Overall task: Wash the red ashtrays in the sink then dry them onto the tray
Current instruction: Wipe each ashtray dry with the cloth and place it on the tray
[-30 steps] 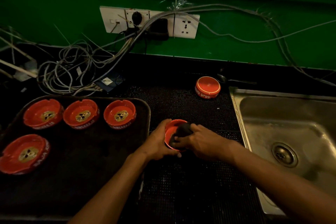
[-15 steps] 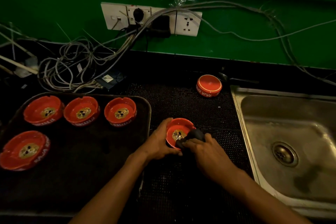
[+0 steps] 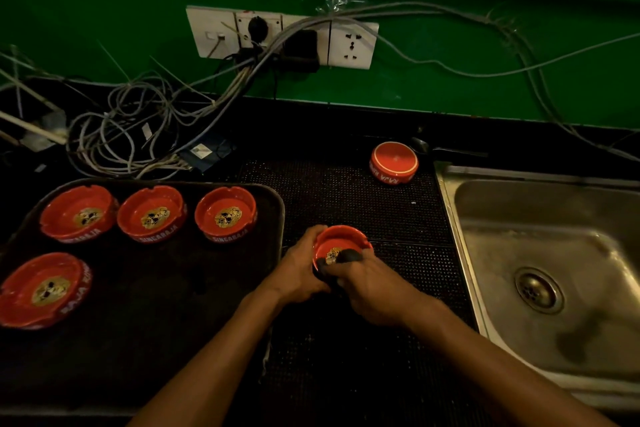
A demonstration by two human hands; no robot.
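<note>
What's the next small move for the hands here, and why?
Probably set the held ashtray on the tray: the left hand grips it while the right hand presses a dark cloth inside, and four ashtrays already sit there.

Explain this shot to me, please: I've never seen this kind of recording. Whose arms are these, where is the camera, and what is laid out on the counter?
No machine here: a person wears one wide-angle camera on the head, looking down at their own bare arms. The left hand grips a red ashtray by its side over a black dotted mat. The right hand presses a dark cloth into its bowl, apparently drying it. Left of that, a dark tray holds four more ashtrays, open side up. Another ashtray sits upside down on the mat near the steel sink at right. Behind, cables run to wall sockets.
</note>
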